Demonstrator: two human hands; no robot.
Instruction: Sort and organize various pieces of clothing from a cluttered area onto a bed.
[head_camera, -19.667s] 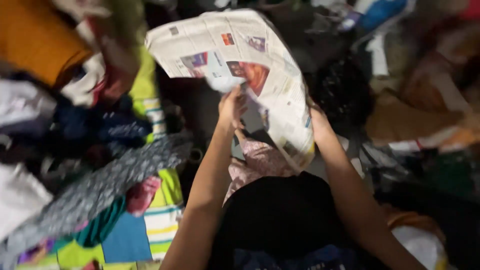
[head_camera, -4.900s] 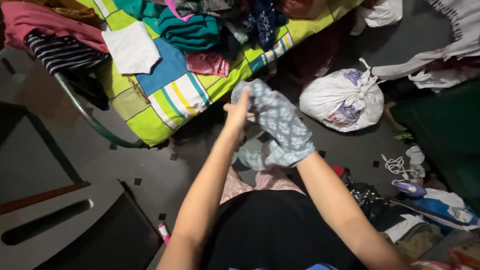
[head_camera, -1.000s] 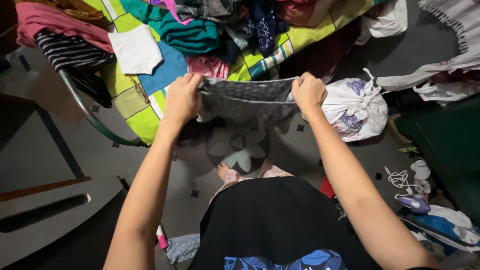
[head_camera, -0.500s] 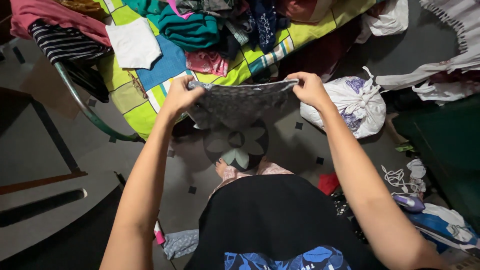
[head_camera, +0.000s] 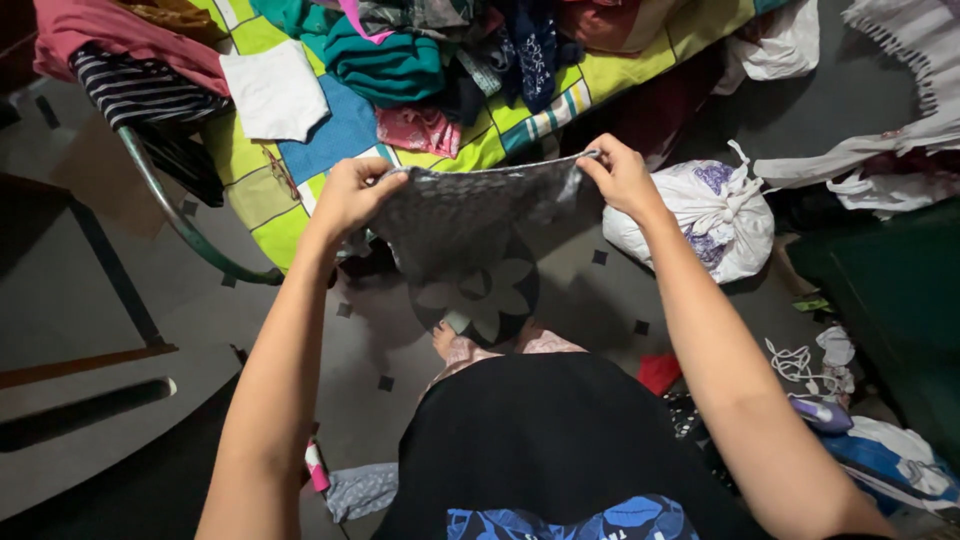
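I hold a grey patterned cloth (head_camera: 465, 210) stretched out in front of me at chest height. My left hand (head_camera: 350, 195) grips its upper left corner and my right hand (head_camera: 618, 178) grips its upper right corner. The cloth hangs down between them over a dark floor tile with a pale flower pattern (head_camera: 480, 298). Just beyond it lies a bed with a green, blue and yellow patchwork sheet (head_camera: 300, 160), heaped with clothes, among them a folded teal garment (head_camera: 385, 65) and a white piece (head_camera: 272, 92).
A tied white plastic bag (head_camera: 705, 210) sits on the floor to the right. A curved metal bar (head_camera: 170, 215) runs beside the bed. A small grey cloth (head_camera: 360, 490) lies by my feet. A white cord (head_camera: 800, 362) and more fabric clutter the lower right.
Over the last second the cloth has hung lower and flatter between my hands, which hold the same corners. Earlier I held it bunched, and long before that a newspaper.
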